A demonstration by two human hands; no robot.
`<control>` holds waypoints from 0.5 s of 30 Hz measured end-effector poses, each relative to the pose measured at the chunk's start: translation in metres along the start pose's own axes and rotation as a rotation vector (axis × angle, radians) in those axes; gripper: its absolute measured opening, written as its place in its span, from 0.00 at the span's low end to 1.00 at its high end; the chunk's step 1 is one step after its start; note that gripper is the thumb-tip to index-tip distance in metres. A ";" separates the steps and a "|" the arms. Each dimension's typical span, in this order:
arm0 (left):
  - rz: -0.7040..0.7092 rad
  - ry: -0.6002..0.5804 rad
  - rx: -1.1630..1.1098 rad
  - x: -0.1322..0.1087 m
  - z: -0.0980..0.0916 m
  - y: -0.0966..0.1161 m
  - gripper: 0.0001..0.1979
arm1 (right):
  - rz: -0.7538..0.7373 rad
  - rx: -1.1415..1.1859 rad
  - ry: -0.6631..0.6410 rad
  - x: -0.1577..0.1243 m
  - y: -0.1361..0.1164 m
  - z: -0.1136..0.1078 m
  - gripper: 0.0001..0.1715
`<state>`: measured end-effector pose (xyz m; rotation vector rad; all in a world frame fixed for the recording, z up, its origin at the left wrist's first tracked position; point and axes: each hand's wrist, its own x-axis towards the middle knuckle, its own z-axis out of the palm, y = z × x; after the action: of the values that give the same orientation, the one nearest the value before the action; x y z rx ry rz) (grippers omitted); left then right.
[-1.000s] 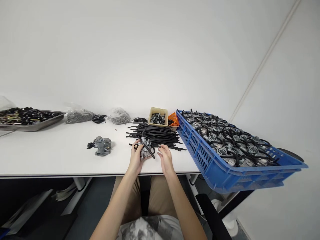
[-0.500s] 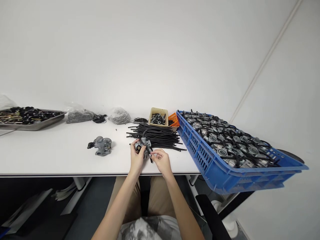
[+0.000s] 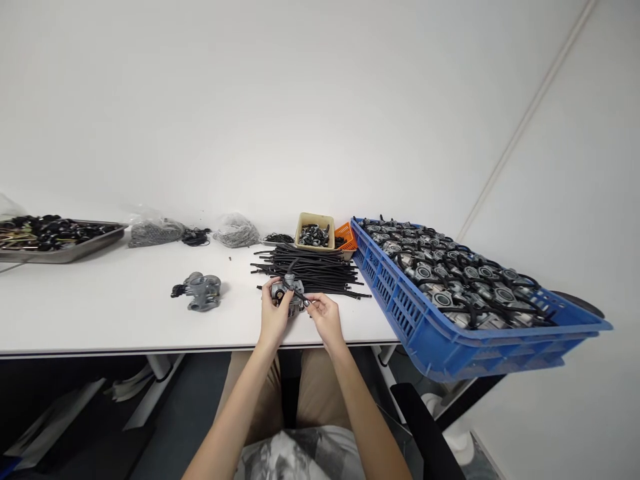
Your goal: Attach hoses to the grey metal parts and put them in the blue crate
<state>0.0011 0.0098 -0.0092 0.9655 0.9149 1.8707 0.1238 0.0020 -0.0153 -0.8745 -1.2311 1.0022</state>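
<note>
Bright, even light fills the white wall (image 3: 300,100); shadows stay faint; the wide view bends the edges of the white table (image 3: 100,320).

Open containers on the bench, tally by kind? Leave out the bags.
Blue plastic crate: 1
Steel tray: 1
Beige box: 1
Orange slotted basket: 1
Total: 4

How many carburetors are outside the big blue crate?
2. One carburetor is in the left hand, with the right hand pinching its black hose; the other carburetor lies on the white table, further left.
</note>
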 end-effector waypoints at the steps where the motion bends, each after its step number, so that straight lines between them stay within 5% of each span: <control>1: 0.001 -0.010 0.010 0.000 0.000 0.000 0.19 | 0.010 0.018 -0.009 0.000 0.000 0.000 0.10; 15: 0.003 -0.093 0.042 -0.001 0.001 0.002 0.18 | 0.046 0.167 -0.082 0.003 0.007 -0.004 0.10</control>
<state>0.0012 0.0083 -0.0071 1.0699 0.9004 1.7998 0.1273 0.0071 -0.0219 -0.7404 -1.1816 1.1700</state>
